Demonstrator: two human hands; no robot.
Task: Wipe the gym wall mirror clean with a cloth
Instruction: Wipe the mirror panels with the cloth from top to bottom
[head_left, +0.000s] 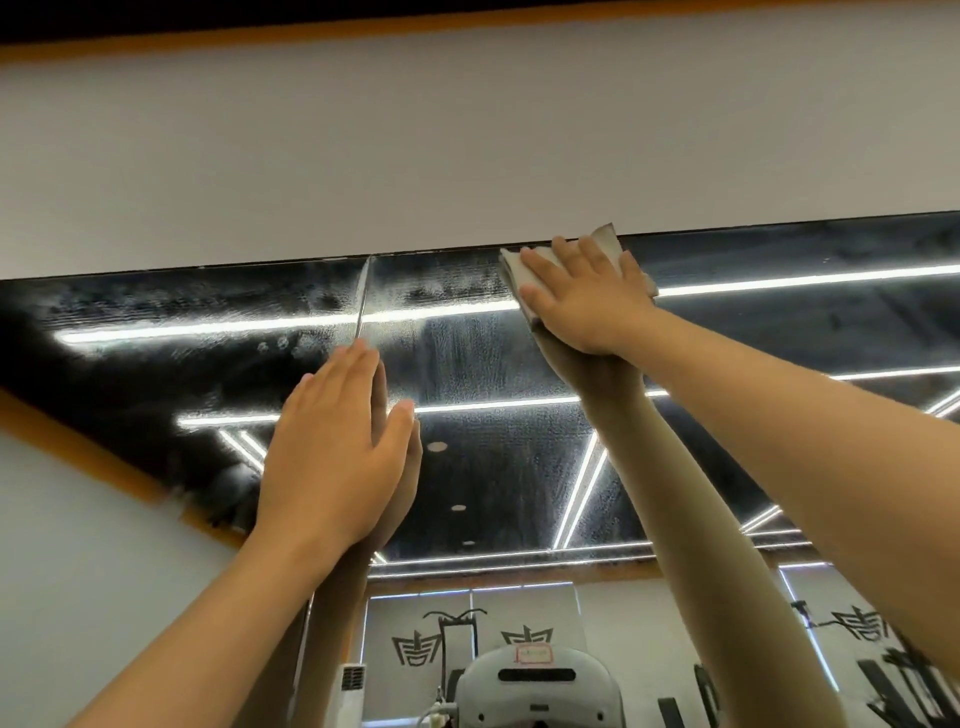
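Cloth (607, 243) sits pressed flat under my right hand (587, 304), high at the top edge of the mirror (493, 457), right of the seam (362, 301) between two panels. My right fingers (569, 257) lie straight and slightly spread over it, and cloth shows past them on both sides. My left hand (332, 457) lies against the glass lower and to the left, its fingers straight and together, holding nothing, well apart from the cloth. Smears (447, 291) cloud the glass between my hands. White wall (467, 156) runs above.
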